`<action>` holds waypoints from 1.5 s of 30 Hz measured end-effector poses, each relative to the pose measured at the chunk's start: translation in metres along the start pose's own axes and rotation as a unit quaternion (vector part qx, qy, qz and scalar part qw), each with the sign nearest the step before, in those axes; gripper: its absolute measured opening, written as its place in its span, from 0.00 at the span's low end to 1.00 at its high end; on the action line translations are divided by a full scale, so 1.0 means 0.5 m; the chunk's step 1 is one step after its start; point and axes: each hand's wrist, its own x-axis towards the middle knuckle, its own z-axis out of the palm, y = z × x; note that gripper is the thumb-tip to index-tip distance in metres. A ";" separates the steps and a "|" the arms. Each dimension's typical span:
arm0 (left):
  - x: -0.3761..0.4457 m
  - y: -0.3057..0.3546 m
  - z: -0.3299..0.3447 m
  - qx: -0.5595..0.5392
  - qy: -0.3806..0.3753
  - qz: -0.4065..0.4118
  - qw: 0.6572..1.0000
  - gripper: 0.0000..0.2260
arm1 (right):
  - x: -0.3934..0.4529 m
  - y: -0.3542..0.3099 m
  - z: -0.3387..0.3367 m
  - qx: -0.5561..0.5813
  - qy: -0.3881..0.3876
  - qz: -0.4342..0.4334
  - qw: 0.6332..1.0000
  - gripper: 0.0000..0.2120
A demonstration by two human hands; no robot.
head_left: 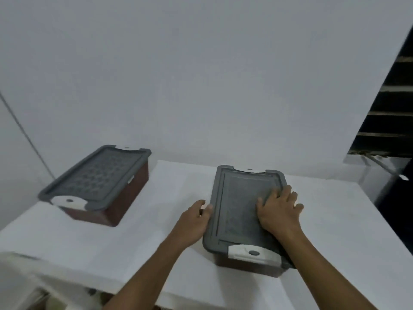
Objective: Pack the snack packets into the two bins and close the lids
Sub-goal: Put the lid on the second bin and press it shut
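Note:
Two brown bins with grey lids and white latches stand on the white table. The left bin sits at the far left with its lid on. The right bin is nearer to me, its lid lying flat on top. My left hand rests against the left edge of that lid, fingers touching its rim. My right hand lies flat on the lid's right half with fingers spread. No snack packets are visible; the bins' insides are hidden.
A white wall rises behind the table. At the far right is a dark window with slats and a metal handle. Objects below the table's front edge are too blurred to tell.

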 end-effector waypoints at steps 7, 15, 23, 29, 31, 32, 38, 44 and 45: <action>0.031 -0.088 -0.322 0.052 0.265 0.011 0.963 0.09 | -0.078 -0.286 0.010 0.158 0.055 -0.251 0.953 0.24; 0.177 -0.238 -0.619 0.165 0.272 -0.034 0.948 0.10 | -0.052 -0.687 0.080 0.338 -0.112 -0.203 0.912 0.18; 0.238 -0.384 -0.677 0.227 0.218 -0.111 0.942 0.16 | -0.008 -0.773 0.118 0.415 -0.163 -0.103 0.889 0.22; 0.231 -0.357 -0.610 0.224 0.192 -0.124 0.947 0.16 | -0.001 -0.682 0.090 0.329 -0.198 -0.133 0.914 0.20; 0.215 -0.332 -0.564 0.230 0.175 -0.108 0.951 0.17 | -0.004 -0.628 0.080 0.284 -0.189 -0.136 0.930 0.20; 0.204 -0.317 -0.539 0.227 0.166 -0.105 0.954 0.18 | -0.011 -0.602 0.075 0.263 -0.184 -0.137 0.937 0.20; 0.156 -0.221 -0.378 0.225 0.121 -0.060 0.965 0.17 | -0.056 -0.415 0.046 -0.047 0.004 -0.128 0.991 0.20; 0.123 -0.143 -0.273 0.301 0.098 -0.043 0.948 0.21 | -0.074 -0.257 0.029 0.008 -0.032 -0.079 0.996 0.32; 0.124 -0.130 -0.261 0.339 0.104 -0.031 0.934 0.23 | -0.066 -0.240 0.026 0.037 -0.024 -0.079 0.996 0.31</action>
